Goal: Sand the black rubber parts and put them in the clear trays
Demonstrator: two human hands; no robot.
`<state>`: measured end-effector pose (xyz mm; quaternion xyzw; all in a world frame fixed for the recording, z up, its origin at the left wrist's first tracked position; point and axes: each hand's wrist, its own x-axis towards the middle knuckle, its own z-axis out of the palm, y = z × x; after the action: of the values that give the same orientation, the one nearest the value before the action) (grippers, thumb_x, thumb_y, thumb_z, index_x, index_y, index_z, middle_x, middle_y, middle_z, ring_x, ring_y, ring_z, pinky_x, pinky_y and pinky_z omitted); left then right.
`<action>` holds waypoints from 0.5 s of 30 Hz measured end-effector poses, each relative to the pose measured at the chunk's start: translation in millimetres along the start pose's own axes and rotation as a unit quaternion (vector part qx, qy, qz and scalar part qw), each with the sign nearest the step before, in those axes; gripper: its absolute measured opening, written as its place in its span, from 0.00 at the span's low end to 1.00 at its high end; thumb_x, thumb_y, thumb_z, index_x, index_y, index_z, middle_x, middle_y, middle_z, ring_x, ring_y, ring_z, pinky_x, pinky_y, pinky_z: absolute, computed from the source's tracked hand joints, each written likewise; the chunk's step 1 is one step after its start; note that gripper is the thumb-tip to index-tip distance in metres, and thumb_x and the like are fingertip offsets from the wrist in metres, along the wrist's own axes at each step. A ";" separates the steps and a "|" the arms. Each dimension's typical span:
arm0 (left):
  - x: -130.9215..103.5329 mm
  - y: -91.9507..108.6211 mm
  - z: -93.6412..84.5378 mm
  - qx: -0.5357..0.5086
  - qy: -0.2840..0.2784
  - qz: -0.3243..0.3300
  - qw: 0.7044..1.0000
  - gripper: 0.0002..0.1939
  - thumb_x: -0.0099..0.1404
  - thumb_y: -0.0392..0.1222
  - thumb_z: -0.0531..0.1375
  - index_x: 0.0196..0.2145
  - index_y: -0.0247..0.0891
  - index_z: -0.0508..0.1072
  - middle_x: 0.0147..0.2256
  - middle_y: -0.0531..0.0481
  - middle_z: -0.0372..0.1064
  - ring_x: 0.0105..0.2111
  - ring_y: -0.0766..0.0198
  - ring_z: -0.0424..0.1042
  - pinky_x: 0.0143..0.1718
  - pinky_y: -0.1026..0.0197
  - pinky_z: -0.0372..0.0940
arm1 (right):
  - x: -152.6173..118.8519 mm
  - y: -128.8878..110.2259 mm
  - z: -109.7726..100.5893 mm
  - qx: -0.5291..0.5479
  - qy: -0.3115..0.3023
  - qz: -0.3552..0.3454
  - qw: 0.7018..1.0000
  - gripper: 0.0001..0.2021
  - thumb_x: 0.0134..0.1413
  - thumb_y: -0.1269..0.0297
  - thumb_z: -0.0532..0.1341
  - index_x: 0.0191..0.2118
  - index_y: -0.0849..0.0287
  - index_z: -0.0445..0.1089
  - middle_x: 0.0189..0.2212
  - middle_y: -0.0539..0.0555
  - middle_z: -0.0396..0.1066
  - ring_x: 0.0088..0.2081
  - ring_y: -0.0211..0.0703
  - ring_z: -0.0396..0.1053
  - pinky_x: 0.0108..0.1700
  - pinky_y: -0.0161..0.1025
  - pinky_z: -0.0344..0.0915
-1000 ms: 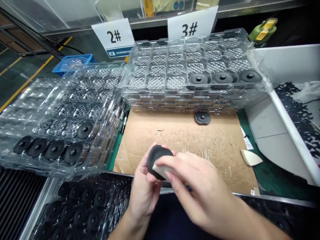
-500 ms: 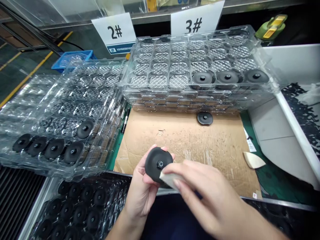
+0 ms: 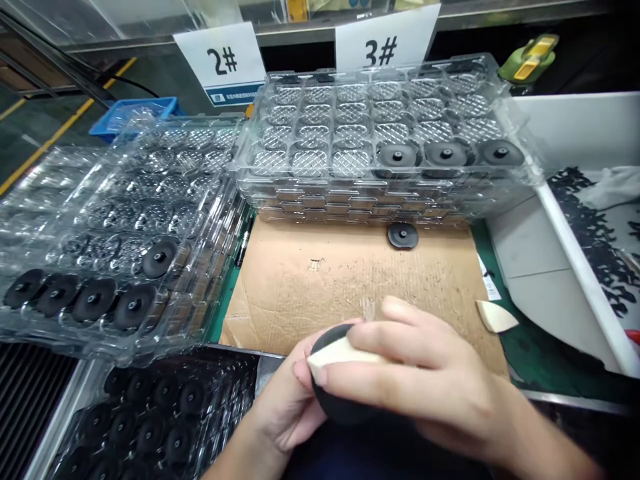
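Note:
My left hand [image 3: 290,393] is closed round the edge of a round black plastic part [image 3: 340,403], which is tilted up in front of me. In my right hand [image 3: 425,367] is a cream sponge wedge [image 3: 343,353], pinched between thumb and fingers and pressed against the part's face. The sponge and my right fingers hide much of that face. A similar black disc [image 3: 403,235] with a small central stud lies on the cardboard sheet [image 3: 285,280]. Off to the right, another cream wedge [image 3: 496,316] rests on the green surface.
Stacked clear trays [image 3: 320,163] stand at the back, with three black discs in the front row. More clear trays [image 3: 200,233] at left hold several discs; a lower tray [image 3: 215,400] holds many. A white bin [image 3: 585,267] with small black pieces borders the right.
My left hand has turned the black part so its face tilts away. My right hand has moved the sponge up and across it, covering the central stud. The view has shifted slightly.

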<state>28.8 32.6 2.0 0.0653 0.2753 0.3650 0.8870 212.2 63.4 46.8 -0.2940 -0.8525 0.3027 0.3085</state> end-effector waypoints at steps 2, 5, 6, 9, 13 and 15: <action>0.0 -0.8 1.4 0.024 0.007 -0.018 1.000 0.22 0.48 0.48 0.66 0.39 0.33 0.75 0.33 0.46 0.76 0.35 0.60 0.75 0.38 0.66 0.68 | 8.0 3.3 -4.2 -0.025 -0.077 -0.027 0.996 0.13 0.59 0.70 0.53 0.49 0.54 0.66 0.30 0.52 0.66 0.28 0.38 0.57 0.31 0.36 0.55; 0.7 -0.3 5.7 0.033 -0.003 -0.026 0.999 0.20 0.49 0.49 0.66 0.37 0.34 0.76 0.29 0.47 0.75 0.31 0.62 0.75 0.37 0.64 0.68 | 12.8 6.8 -7.2 -0.070 -0.110 -0.006 0.991 0.11 0.60 0.70 0.52 0.45 0.55 0.68 0.27 0.51 0.63 0.29 0.38 0.54 0.31 0.36 0.51; 1.1 0.1 7.1 0.037 -0.005 -0.028 0.999 0.18 0.50 0.48 0.65 0.35 0.33 0.77 0.27 0.48 0.75 0.30 0.63 0.74 0.36 0.65 0.68 | 13.2 6.6 -7.6 -0.070 -0.110 -0.010 0.991 0.12 0.60 0.71 0.50 0.45 0.56 0.68 0.27 0.51 0.63 0.29 0.38 0.54 0.31 0.36 0.51; 1.6 0.6 8.5 0.067 0.006 -0.030 0.997 0.14 0.53 0.46 0.64 0.33 0.32 0.77 0.26 0.47 0.75 0.30 0.62 0.74 0.36 0.65 0.67 | 12.7 3.9 -7.5 -0.051 -0.130 -0.014 0.990 0.12 0.59 0.72 0.51 0.46 0.56 0.67 0.28 0.50 0.62 0.29 0.38 0.54 0.31 0.36 0.52; 1.2 -1.0 6.8 0.051 0.015 -0.021 0.998 0.16 0.51 0.47 0.65 0.35 0.36 0.77 0.32 0.48 0.76 0.33 0.63 0.74 0.38 0.66 0.67 | 14.4 -0.1 -5.1 -0.099 -0.111 -0.010 0.989 0.10 0.61 0.70 0.50 0.41 0.58 0.69 0.26 0.51 0.62 0.28 0.39 0.53 0.30 0.37 0.50; 1.0 -1.2 7.2 0.052 0.009 -0.021 0.998 0.15 0.50 0.47 0.66 0.35 0.36 0.77 0.30 0.50 0.76 0.31 0.64 0.74 0.37 0.66 0.67 | 15.2 0.3 -5.4 -0.081 -0.105 -0.031 0.991 0.13 0.62 0.70 0.48 0.41 0.59 0.69 0.26 0.51 0.62 0.28 0.39 0.53 0.30 0.38 0.51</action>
<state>34.0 33.0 7.2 0.1021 0.3033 0.3326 0.8871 206.4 75.8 55.3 -0.2583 -0.9106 0.2519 0.2014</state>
